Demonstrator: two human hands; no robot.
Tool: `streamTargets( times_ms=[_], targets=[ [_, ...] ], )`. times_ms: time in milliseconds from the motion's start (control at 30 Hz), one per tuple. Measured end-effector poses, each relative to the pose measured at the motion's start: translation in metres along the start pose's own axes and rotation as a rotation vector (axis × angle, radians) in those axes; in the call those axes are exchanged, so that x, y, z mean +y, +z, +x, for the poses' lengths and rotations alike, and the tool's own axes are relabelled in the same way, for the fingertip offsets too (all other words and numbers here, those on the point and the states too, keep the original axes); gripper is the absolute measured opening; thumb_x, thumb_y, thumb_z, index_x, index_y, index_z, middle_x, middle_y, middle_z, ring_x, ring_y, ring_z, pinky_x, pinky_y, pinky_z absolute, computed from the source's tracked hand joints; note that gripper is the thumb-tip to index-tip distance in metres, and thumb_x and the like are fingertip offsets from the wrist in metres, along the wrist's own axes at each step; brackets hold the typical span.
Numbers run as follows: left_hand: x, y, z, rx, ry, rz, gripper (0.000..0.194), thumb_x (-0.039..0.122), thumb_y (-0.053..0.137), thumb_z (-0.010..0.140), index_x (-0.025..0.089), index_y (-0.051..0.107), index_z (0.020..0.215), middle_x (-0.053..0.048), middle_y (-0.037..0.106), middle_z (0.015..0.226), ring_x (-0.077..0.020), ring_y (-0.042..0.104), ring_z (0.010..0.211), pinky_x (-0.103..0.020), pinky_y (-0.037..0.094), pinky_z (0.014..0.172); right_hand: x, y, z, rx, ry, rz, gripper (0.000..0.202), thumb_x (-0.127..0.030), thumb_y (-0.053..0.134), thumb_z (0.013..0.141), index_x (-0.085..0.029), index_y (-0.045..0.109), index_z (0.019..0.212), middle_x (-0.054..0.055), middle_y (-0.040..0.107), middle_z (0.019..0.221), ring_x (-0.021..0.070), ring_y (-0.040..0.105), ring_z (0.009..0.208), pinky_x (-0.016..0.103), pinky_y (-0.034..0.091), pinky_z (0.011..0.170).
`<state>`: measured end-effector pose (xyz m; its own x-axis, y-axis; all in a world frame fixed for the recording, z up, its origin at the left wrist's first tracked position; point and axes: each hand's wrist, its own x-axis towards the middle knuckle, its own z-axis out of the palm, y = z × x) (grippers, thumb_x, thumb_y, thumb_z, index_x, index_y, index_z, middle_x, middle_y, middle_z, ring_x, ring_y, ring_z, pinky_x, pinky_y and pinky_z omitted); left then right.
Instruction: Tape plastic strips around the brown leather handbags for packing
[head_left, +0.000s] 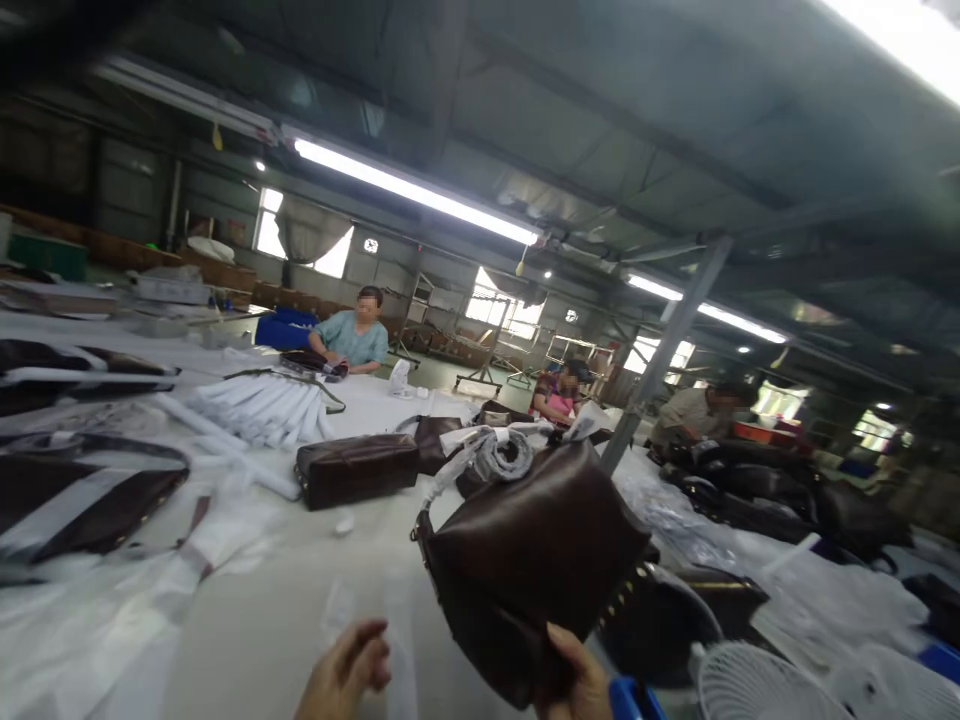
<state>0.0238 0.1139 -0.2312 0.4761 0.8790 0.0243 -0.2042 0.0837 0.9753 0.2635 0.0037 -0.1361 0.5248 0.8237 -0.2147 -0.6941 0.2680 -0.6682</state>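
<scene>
A dark brown leather handbag (540,530) is tilted in the air over the table, its wrapped strap and rolled white packing at the top. My right hand (577,680) grips its lower edge, thumb on the near face and the other fingers partly hidden. To the left of the bag, my left hand (345,672) is raised over the table with loosely bent fingers, apart from the bag and with nothing visible in it. A translucent plastic strip (401,640) lies beside that hand.
Another brown bag (356,470) stands farther back on the white table (247,620). White paper rolls (262,405) lie behind it at left. A white fan (765,685) is at near right, below a slanted metal post (667,350). Several co-workers sit across the table.
</scene>
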Motion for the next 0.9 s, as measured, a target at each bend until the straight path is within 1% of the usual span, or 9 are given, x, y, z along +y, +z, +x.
streamTargets(
  times_ms=[100,233,333,400,533,600,667,800,900],
  targets=[
    [0.02,0.011,-0.017,-0.011,0.081,-0.171,0.094,0.078,0.069,0.059,0.017,0.05,0.129,-0.018,0.062,0.12,-0.0349,0.059,0.113,-0.047,0.044,0.101,0.0,-0.012,-0.052,0.002,-0.009,-0.071,0.031,-0.019,0.084,0.054,-0.018,0.075,0.083,0.003,0.077,0.089,0.024,0.072,0.088,0.036,0.059,0.088],
    [0.041,0.051,-0.075,-0.132,0.136,-0.336,0.13,0.067,0.085,0.046,0.023,0.019,0.149,-0.021,0.048,0.139,-0.0385,0.044,0.131,-0.05,0.035,0.109,0.027,-0.014,-0.11,-0.045,-0.022,-0.137,0.033,-0.024,0.082,0.061,-0.021,0.074,0.093,0.002,0.076,0.099,0.0266,0.068,0.101,0.043,0.05,0.101],
    [0.053,0.077,-0.115,0.006,0.247,-0.429,0.119,0.046,0.089,0.056,0.027,0.017,0.148,-0.015,0.044,0.144,-0.0343,0.041,0.133,-0.046,0.035,0.11,0.052,-0.019,-0.149,-0.146,0.006,-0.165,0.048,-0.028,0.082,0.065,-0.022,0.069,0.11,0.005,0.071,0.115,0.0298,0.058,0.118,0.049,0.041,0.108],
    [0.058,0.079,-0.134,0.103,0.248,-0.491,0.105,0.037,0.086,0.061,0.026,0.025,0.145,-0.012,0.048,0.141,-0.032,0.045,0.13,-0.042,0.038,0.108,0.056,-0.03,-0.169,-0.187,0.032,-0.142,0.059,-0.041,0.084,0.064,-0.026,0.065,0.117,0.006,0.067,0.123,0.0325,0.054,0.123,0.054,0.039,0.107],
    [0.057,0.056,-0.168,0.172,0.116,-0.566,0.088,0.028,0.082,0.064,0.022,0.036,0.138,-0.01,0.06,0.126,-0.0297,0.056,0.117,-0.037,0.049,0.095,0.02,-0.064,-0.186,-0.133,0.078,-0.035,0.079,-0.081,0.065,0.059,-0.029,0.063,0.118,0.009,0.066,0.12,0.0342,0.057,0.115,0.059,0.043,0.1],
    [0.049,0.04,-0.191,0.168,0.027,-0.561,0.082,0.027,0.08,0.066,0.02,0.039,0.137,-0.011,0.062,0.123,-0.0296,0.059,0.114,-0.037,0.05,0.092,-0.003,-0.082,-0.188,-0.039,0.05,-0.052,0.073,-0.077,0.064,0.065,-0.032,0.06,0.122,0.006,0.067,0.116,0.03,0.061,0.109,0.055,0.048,0.095],
    [0.036,0.025,-0.219,0.134,-0.075,-0.556,0.078,0.027,0.077,0.069,0.02,0.04,0.138,-0.011,0.063,0.123,-0.0307,0.059,0.114,-0.038,0.05,0.093,-0.014,-0.097,-0.191,0.04,0.066,-0.154,0.063,-0.063,0.071,0.07,-0.036,0.057,0.125,0.003,0.068,0.117,0.0258,0.064,0.102,0.046,0.054,0.085],
    [0.011,-0.009,-0.258,0.076,-0.211,-0.592,0.078,0.03,0.075,0.073,0.024,0.038,0.141,-0.01,0.059,0.132,-0.0344,0.053,0.123,-0.043,0.046,0.102,0.01,-0.116,-0.204,0.09,0.189,-0.368,0.061,-0.053,0.078,0.066,-0.037,0.06,0.122,0.001,0.069,0.118,0.0258,0.067,0.096,0.033,0.055,0.067],
    [0.006,-0.034,-0.262,0.073,-0.244,-0.572,0.081,0.032,0.077,0.072,0.027,0.037,0.142,-0.008,0.055,0.137,-0.0348,0.048,0.128,-0.044,0.043,0.106,0.041,-0.114,-0.212,0.109,0.179,-0.384,0.07,-0.061,0.077,0.06,-0.037,0.06,0.123,0.003,0.068,0.121,0.03,0.064,0.106,0.037,0.055,0.075]
  ],
)
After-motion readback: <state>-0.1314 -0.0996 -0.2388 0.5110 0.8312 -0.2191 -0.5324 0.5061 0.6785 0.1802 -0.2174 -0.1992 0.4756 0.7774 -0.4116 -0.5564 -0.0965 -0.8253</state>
